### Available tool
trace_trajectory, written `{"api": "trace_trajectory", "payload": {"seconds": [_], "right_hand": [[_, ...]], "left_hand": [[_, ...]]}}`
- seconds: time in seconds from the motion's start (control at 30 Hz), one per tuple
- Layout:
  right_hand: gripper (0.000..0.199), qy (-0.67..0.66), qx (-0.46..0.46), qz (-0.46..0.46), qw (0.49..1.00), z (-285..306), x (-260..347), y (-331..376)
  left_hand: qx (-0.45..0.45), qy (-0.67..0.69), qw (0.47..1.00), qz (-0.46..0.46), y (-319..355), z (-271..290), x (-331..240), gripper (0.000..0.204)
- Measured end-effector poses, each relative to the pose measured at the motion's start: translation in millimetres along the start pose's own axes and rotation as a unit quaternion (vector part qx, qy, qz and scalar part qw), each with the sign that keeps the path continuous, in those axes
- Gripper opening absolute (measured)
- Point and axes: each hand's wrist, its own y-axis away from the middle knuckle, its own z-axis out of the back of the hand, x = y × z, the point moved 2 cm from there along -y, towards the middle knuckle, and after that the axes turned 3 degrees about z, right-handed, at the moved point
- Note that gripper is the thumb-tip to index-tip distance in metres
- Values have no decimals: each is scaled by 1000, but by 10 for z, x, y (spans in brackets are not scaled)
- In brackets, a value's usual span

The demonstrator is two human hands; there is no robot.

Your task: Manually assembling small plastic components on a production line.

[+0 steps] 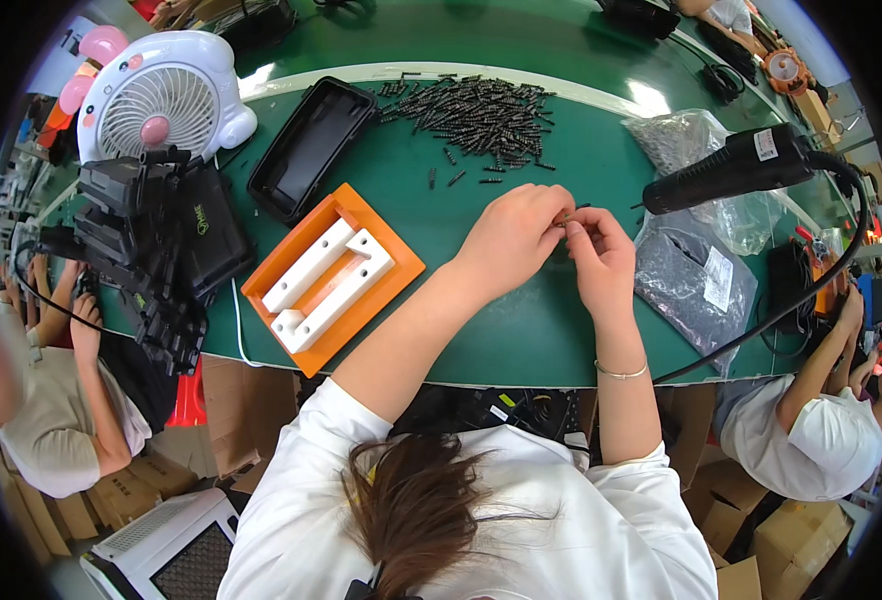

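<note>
My left hand (509,240) and my right hand (604,262) meet over the green table, fingertips pinched together. Between them is a small dark piece (583,207), mostly covered by the fingers; it looks like the short black pin-shaped parts nearby. A loose heap of those black parts (481,115) lies just beyond my hands, with several strays at its near edge. Left of my left forearm sits an orange fixture (401,262) carrying white blocks (349,290) with holes. A black corded electric screwdriver (726,170) is to the right of my right hand, its tip pointing left.
An open black tray (311,150) stands behind the orange fixture. Black plastic housings (141,230) pile up at the left, below a white fan (166,100). Plastic bags (696,270) and the screwdriver's cable (831,275) occupy the right. Other people sit at both sides.
</note>
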Motion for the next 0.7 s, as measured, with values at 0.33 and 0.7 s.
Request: {"api": "trace_trajectory", "payload": {"seconds": [0.33, 0.7], "right_hand": [[5, -5, 2, 46, 999, -28, 43, 14], [18, -84, -43, 27, 995, 31, 70, 6]], "left_hand": [[11, 174, 974, 146, -18, 5, 60, 10], [15, 227, 956, 183, -17, 12, 33, 14]]}}
